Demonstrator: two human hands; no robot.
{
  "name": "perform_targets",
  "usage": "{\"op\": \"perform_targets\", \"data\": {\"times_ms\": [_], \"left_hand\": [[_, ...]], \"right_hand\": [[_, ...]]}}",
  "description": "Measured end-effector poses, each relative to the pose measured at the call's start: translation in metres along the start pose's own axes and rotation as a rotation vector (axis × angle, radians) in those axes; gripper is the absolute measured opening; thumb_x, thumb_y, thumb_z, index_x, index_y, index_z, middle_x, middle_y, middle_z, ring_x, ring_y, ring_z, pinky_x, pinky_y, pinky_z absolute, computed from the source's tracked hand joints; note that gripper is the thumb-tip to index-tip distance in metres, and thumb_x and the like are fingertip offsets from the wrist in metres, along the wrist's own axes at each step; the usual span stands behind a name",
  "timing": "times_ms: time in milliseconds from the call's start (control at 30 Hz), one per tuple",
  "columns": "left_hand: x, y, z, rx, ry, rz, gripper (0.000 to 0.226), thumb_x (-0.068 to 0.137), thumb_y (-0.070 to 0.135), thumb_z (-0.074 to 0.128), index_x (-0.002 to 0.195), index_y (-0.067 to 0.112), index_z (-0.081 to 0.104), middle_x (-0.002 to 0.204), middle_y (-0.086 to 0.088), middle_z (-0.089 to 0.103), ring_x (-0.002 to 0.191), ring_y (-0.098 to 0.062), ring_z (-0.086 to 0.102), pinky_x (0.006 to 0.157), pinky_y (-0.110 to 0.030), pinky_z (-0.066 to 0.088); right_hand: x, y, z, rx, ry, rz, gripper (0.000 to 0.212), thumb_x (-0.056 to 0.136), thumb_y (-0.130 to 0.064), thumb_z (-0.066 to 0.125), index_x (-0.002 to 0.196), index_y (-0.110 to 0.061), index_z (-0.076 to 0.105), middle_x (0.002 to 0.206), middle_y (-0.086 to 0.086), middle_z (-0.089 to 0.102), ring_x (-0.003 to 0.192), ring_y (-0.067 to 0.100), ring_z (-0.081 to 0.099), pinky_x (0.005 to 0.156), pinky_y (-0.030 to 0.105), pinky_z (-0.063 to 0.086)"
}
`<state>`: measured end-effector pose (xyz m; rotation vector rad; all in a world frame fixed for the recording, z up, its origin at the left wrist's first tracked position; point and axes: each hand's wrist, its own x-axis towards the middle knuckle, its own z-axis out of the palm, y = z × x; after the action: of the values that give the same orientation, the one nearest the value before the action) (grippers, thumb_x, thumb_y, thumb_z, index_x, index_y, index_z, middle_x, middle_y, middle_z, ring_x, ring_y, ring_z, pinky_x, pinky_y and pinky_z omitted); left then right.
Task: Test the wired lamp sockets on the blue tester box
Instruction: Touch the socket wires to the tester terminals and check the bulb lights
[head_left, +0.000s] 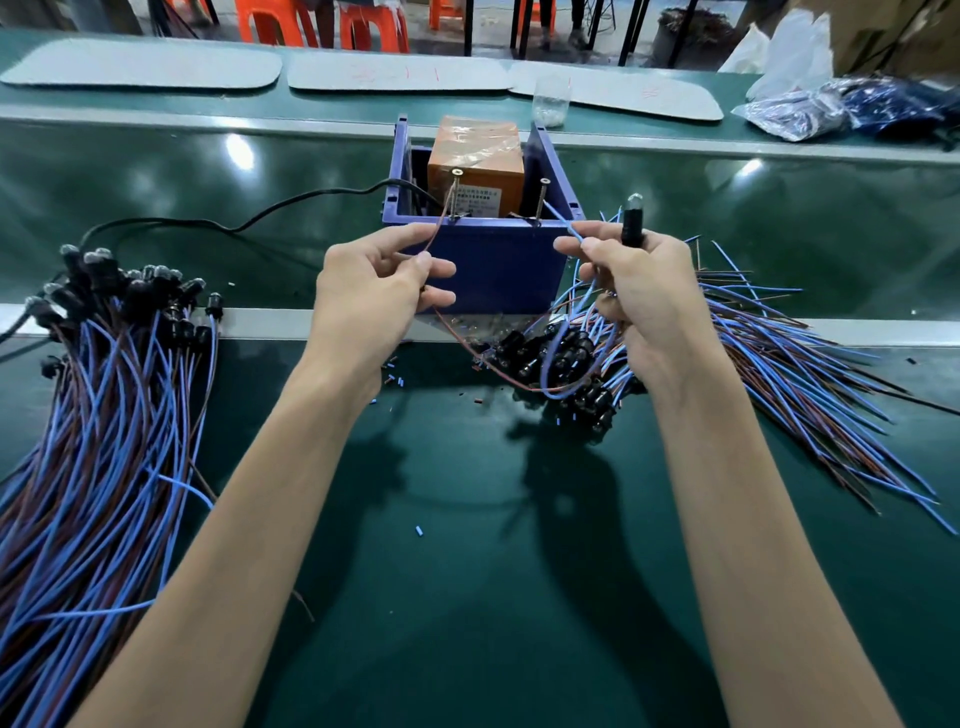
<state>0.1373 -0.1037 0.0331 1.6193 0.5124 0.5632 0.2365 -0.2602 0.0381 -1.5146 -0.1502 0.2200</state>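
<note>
Green table (467, 571), blue tester box (488, 270) in mid. In front of box, left grip (374, 296) pinches brown wire (441, 228), right grip (639, 291) pinches blue wire (563, 221) + lamp socket (632, 228). Both wires slant up to box's 2 screws (542, 200).

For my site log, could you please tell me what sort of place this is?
Probably a factory assembly line: a long green belt bench, heaps of wired lamp sockets on it, and a blue tester box with upright screw contacts.
</note>
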Motion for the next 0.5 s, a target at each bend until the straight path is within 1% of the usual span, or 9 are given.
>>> {"op": "perform_targets", "data": {"times_ms": [200, 333, 500], "left_hand": [[0.0011, 0.0009, -0.0028, 0.001, 0.011, -0.006, 0.026, 0.096, 0.001, 0.05, 0.113, 0.012, 0.065, 0.076, 0.004, 0.07, 0.052, -0.002, 0.064, 0.063, -0.013, 0.052], [0.0008, 0.0009, -0.0028, 0.006, 0.007, -0.003, 0.026, 0.095, 0.001, 0.05, 0.111, 0.014, 0.066, 0.075, 0.006, 0.069, 0.052, -0.002, 0.063, 0.063, -0.012, 0.051], [0.0006, -0.0002, -0.0024, 0.023, 0.012, -0.007, 0.027, 0.094, 0.0, 0.05, 0.107, 0.016, 0.067, 0.075, 0.006, 0.07, 0.053, -0.001, 0.064, 0.056, -0.009, 0.045]], "right_hand": [[0.0002, -0.0001, 0.0001, -0.012, -0.011, -0.006, 0.024, 0.093, -0.002, 0.049, 0.087, -0.017, 0.067, 0.083, -0.002, 0.074, 0.056, 0.002, 0.048, 0.037, 0.012, 0.027], [0.0002, -0.0008, -0.0007, -0.019, -0.009, -0.011, 0.025, 0.093, -0.001, 0.049, 0.087, -0.016, 0.067, 0.081, -0.003, 0.074, 0.054, 0.002, 0.046, 0.036, 0.011, 0.026], [0.0003, -0.0007, -0.0007, -0.022, -0.001, -0.01, 0.024, 0.092, 0.0, 0.049, 0.086, -0.015, 0.066, 0.078, -0.003, 0.073, 0.054, 0.002, 0.044, 0.036, 0.011, 0.025]]}}
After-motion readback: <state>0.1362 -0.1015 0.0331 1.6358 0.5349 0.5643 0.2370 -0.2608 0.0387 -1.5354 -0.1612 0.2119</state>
